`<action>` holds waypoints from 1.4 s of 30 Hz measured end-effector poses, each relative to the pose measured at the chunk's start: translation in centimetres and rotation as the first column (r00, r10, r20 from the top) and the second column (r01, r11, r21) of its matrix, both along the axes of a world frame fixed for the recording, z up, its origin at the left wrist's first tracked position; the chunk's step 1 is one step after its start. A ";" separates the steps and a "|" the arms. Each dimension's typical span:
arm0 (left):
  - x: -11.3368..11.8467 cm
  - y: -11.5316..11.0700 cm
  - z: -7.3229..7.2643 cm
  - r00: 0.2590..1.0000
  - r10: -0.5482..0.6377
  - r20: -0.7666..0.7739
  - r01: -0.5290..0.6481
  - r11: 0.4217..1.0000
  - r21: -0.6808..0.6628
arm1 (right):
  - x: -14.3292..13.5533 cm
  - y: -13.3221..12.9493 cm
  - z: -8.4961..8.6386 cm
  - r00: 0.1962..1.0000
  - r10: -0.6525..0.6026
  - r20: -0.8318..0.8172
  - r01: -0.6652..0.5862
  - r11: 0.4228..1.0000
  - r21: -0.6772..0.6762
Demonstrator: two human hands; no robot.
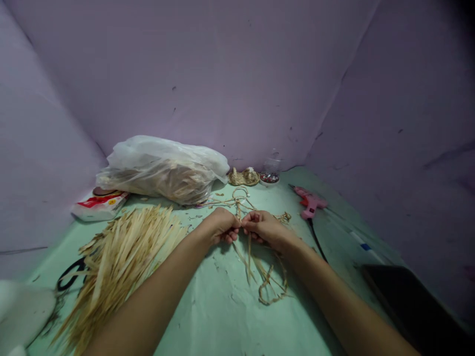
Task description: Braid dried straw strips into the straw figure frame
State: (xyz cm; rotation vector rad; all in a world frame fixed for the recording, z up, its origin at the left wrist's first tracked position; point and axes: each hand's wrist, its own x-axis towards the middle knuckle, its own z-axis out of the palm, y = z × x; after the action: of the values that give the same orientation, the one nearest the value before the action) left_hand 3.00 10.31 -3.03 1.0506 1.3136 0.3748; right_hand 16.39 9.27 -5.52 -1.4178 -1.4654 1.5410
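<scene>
Near the middle of the pale green table, my left hand (pixel 223 226) and my right hand (pixel 261 227) meet fingertip to fingertip, each pinching a braided straw cord (pixel 238 207). Above my hands the cord runs up to a small curved loop. Loose strands (pixel 249 262) hang below my fingers, and a braided loop (pixel 272 291) lies on the table beside my right forearm. More thin cords stretch out to the left and right past my hands. My fingertips hide the exact spot where the strands cross.
Dry straw strips (pixel 122 262) lie at left, over black scissors (pixel 70 274). Behind are a plastic bag (pixel 166 170), a packet (pixel 102 205), a woven piece (pixel 244 177) and a bead container (pixel 269 178). At right lie a pink glue gun (pixel 309 200) and a dark flat object (pixel 411 306).
</scene>
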 end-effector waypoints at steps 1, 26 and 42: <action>0.0 0.0 0.0 0.999 -0.001 -0.052 0.004 0.998 0.062 | 0.2 0.0 0.0 0.997 0.021 0.074 -0.025 0.998 0.061; 0.6 -0.7 0.6 0.988 0.111 -0.111 -0.099 0.990 0.103 | -2.1 -3.2 3.9 0.519 -0.089 0.850 -0.375 0.870 0.320; -1.2 0.7 -1.0 0.992 -0.102 -0.077 0.114 0.980 0.162 | -0.9 -1.1 3.6 0.990 -0.115 0.080 0.126 0.979 -0.158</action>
State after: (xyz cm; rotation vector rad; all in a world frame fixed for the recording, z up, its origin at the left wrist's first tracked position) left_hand 1.79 11.05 -3.99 1.2795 1.2960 0.3744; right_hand 15.47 8.19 -1.88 -1.6397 -1.2916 1.5779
